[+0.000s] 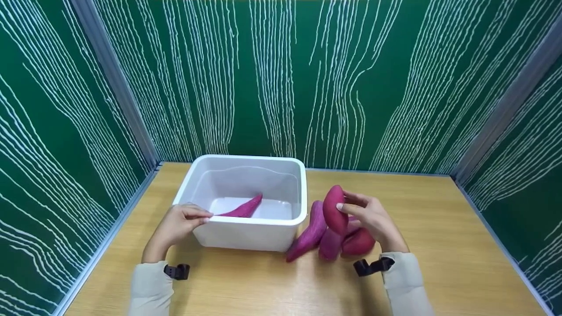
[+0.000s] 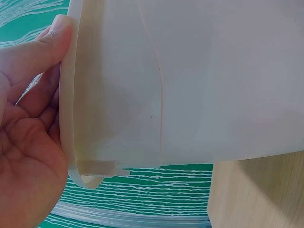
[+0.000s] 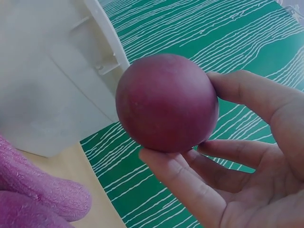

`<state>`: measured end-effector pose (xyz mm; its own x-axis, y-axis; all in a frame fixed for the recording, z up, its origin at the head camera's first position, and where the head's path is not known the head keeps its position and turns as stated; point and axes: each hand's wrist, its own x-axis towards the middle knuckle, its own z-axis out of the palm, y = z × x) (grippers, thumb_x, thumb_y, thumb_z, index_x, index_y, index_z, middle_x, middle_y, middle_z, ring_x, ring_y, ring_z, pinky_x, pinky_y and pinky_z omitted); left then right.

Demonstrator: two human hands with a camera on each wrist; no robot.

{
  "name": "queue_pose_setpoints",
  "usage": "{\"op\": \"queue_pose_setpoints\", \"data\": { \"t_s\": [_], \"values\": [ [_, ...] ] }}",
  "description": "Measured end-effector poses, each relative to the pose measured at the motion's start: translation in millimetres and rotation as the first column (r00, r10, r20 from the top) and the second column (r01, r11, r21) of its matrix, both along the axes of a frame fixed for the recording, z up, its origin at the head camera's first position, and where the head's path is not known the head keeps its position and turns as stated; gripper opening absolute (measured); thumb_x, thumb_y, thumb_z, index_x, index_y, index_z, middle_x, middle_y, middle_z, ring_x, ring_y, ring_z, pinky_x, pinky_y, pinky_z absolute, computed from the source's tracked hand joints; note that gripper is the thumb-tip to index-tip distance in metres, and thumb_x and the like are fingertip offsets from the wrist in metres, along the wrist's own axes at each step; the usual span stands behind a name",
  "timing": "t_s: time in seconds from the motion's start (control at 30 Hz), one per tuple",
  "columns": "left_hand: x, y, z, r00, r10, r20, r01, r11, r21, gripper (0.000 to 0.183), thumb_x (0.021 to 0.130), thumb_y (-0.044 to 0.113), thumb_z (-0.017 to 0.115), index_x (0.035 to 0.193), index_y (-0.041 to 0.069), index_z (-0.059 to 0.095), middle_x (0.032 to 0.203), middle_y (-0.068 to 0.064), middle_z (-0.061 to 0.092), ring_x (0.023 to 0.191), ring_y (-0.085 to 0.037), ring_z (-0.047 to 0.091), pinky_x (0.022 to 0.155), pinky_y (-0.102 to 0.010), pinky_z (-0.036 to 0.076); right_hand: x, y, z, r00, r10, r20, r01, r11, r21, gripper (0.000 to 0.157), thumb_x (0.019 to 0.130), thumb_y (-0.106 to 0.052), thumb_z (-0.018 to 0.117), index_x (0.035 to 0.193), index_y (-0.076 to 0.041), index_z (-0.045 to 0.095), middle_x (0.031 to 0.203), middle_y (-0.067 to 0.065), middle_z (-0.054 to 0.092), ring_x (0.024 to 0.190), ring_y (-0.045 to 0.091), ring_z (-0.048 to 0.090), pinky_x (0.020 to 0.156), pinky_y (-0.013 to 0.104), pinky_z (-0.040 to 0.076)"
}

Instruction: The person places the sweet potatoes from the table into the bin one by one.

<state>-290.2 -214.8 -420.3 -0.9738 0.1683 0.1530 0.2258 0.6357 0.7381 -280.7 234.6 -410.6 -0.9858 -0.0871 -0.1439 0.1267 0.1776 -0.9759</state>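
Note:
My left hand (image 1: 182, 223) pinches the near left rim of a white plastic bin (image 1: 246, 235), thumb against one side and fingers behind it in the left wrist view. Inside the bin lies one purple sweet potato (image 1: 248, 207), partly hidden by the near wall. To the right, my right hand (image 1: 371, 216) holds a smooth reddish sweet potato (image 1: 335, 210) between thumb and fingers, above a small pile. Seen end-on in the right wrist view, that sweet potato (image 3: 166, 102) looks round.
Beside the bin's right wall, a long purple sweet potato (image 1: 311, 232), a shorter one (image 1: 330, 245) and a reddish one (image 1: 359, 242) lie together on the wooden table (image 1: 263, 285). Green panels (image 1: 386, 87) with white wavy lines enclose the table at the back and sides.

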Motion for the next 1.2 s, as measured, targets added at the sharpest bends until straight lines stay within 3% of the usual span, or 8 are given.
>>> {"op": "queue_pose_setpoints", "data": {
  "t_s": [0.13,0.47,0.73,0.9,1.2],
  "values": [
    [0.9,0.0,1.9,1.0,0.01,0.023,-0.01,1.0,-0.008,0.013,0.084,0.005,0.072,0.094,0.01,0.078,0.098,-0.007,0.072,0.098,-0.024,0.063,0.092,-0.045,0.052,-3.9,-2.0,4.9,1.0,0.009,-0.006,-0.008,0.998,0.057,0.071,0.088,-0.027,0.07,0.146,-0.003,0.037,0.141,0.021,0.048,0.106,0.018,0.063,0.091,0.029,0.053],
    [0.8,-1.3,-0.4,1.0,-0.009,-0.003,0.009,1.0,-0.001,0.015,0.082,0.003,0.073,0.094,0.009,0.078,0.098,-0.008,0.072,0.098,-0.025,0.063,0.089,-0.042,0.054,-16.2,-10.7,12.5,0.999,0.034,-0.006,-0.035,0.998,-0.056,0.073,0.085,-0.026,0.074,0.145,-0.005,0.039,0.139,0.018,0.05,0.107,0.018,0.064,0.088,0.038,0.055],
    [0.4,-1.0,0.8,1.0,0.007,0.026,-0.007,1.0,-0.016,0.015,0.083,0.005,0.073,0.096,0.011,0.078,0.1,-0.007,0.072,0.1,-0.024,0.063,0.094,-0.045,0.052,-24.6,-12.3,23.8,0.998,0.058,-0.024,-0.058,0.998,0.029,0.075,0.085,-0.033,0.072,0.146,-0.006,0.038,0.143,0.016,0.047,0.106,0.02,0.064,0.084,0.036,0.057],
    [0.0,-0.6,1.2,0.998,0.026,0.051,-0.025,0.999,-0.027,0.015,0.084,0.006,0.072,0.096,0.013,0.078,0.102,-0.006,0.072,0.101,-0.023,0.062,0.096,-0.047,0.051,-28.2,-16.4,27.3,0.997,0.071,-0.027,-0.071,0.997,0.01,0.072,0.085,-0.031,0.073,0.145,-0.006,0.04,0.143,0.014,0.048,0.115,0.024,0.058,0.083,0.036,0.057],
    [0.0,0.5,2.1,0.998,0.031,0.061,-0.03,0.999,-0.024,0.015,0.084,0.007,0.072,0.096,0.013,0.078,0.103,-0.006,0.071,0.102,-0.023,0.062,0.096,-0.047,0.05,-36.2,-27.1,32.1,0.993,0.108,-0.049,-0.109,0.994,-0.023,0.067,0.086,-0.027,0.072,0.142,-0.005,0.044,0.138,0.017,0.051,0.112,0.024,0.058,0.084,0.041,0.057]
  ]
}}
